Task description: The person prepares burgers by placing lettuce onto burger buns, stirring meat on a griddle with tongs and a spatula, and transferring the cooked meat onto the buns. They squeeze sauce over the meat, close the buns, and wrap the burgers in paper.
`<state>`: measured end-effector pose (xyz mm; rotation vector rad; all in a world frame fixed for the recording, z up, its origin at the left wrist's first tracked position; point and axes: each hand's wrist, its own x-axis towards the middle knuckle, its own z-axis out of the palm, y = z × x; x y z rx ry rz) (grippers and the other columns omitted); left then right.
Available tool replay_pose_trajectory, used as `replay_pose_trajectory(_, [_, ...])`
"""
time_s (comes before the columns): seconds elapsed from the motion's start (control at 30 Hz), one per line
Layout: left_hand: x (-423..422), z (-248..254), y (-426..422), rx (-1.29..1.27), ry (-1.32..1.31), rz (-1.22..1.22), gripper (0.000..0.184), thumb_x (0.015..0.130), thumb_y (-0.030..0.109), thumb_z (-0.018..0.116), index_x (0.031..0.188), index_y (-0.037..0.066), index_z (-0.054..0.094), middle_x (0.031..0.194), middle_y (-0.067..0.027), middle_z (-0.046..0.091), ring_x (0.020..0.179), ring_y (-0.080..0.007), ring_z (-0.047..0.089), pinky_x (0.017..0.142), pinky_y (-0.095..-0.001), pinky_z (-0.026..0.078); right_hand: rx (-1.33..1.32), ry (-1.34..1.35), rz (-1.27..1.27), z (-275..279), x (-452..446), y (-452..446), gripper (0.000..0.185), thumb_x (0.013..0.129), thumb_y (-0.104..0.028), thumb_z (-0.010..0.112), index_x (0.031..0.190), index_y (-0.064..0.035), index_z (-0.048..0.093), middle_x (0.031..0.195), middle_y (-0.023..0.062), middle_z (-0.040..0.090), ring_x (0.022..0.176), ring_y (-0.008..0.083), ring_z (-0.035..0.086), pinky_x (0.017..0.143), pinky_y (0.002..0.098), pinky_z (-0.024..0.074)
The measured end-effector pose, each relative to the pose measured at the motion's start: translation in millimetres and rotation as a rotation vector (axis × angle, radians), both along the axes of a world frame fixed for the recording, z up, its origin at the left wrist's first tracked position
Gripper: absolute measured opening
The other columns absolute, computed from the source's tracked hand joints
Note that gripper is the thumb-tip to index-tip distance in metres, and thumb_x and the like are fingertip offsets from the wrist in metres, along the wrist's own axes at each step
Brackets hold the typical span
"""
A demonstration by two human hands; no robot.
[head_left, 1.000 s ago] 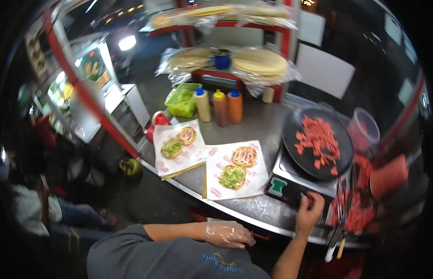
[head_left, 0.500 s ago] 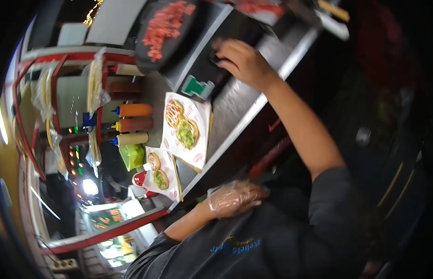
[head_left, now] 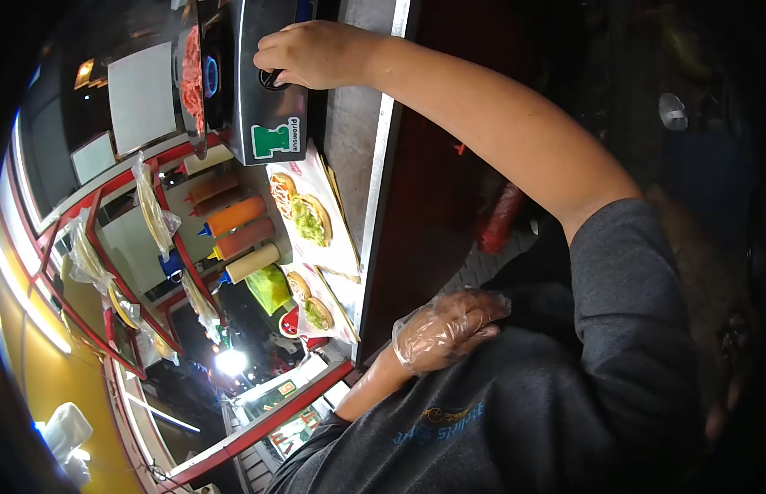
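The picture lies on its side, so up is toward its left edge. My bare right hand (head_left: pixel 305 56) grips a black control knob (head_left: pixel 272 80) on the front of a dark stove (head_left: pixel 277 103). A blue flame (head_left: pixel 211 76) burns under a pan (head_left: pixel 203 123) of chopped reddish meat (head_left: pixel 192 78). My left hand (head_left: pixel 449 329), in a clear plastic glove, hovers before my torso. Its fingers are loosely extended with nothing seen in them. Beside the stove, an opened bun with shredded lettuce (head_left: pixel 310 221) lies on a paper-lined board (head_left: pixel 337 239).
A second lettuce-topped bun (head_left: pixel 317 314) sits on another paper-lined board. Behind stand an orange sauce bottle (head_left: pixel 237 216), a brownish one (head_left: pixel 247 239) and a cream one (head_left: pixel 253 263), next to a green packet (head_left: pixel 269 288). Bagged goods (head_left: pixel 152 206) rest on red-framed shelves. The counter's metal edge (head_left: pixel 381 148) runs before me.
My view has dropped and turned toward the stove front, now sharper, and the flame shows. My right hand stays at the stove front, its fingers now clearly on the knob. My left stays near my torso.
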<state>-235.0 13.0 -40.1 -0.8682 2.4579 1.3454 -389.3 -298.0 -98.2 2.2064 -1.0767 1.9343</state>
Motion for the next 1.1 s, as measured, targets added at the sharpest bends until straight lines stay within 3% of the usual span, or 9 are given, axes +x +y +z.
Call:
replay_pose_trajectory(0.67, [-1.7,-8.6,4.0,0.008,0.002,-0.016,0.028,0.098,0.023,0.068,0.119,0.005,0.069,0.128,-0.0122,0.068,0.121,-0.0327,0.064,0.102,-0.0442,0.053,0.018,-0.024,-0.007,2.7,0.2,4.6,0.024,0.084,-0.015,0.08,0.095,-0.0043,0.061,0.097,0.0096,0.066,0.097,0.0318,0.071,0.087,0.0403,0.0583])
replay_pose_trajectory(0.87, [1.9,-9.7,4.1,0.006,-0.001,-0.021,0.028,0.098,0.023,0.068,0.12,0.005,0.068,0.127,-0.0121,0.068,0.12,-0.0324,0.065,0.102,-0.0438,0.052,0.015,-0.016,-0.003,4.7,-0.2,4.8,0.015,0.086,-0.011,0.077,0.092,-0.0018,0.066,0.099,0.0131,0.071,0.096,0.0321,0.075,0.087,0.0409,0.0614])
replay_pose_trajectory(1.1, [5.7,-10.8,4.4,-0.012,0.006,-0.032,0.03,0.097,0.023,0.07,0.121,0.006,0.068,0.128,-0.0115,0.067,0.12,-0.0322,0.065,0.102,-0.0439,0.053,0.038,-0.033,0.012,3.7,1.7,2.2,0.025,0.081,-0.013,0.082,0.09,-0.0032,0.06,0.093,0.0098,0.066,0.095,0.0302,0.071,0.084,0.0393,0.0596])
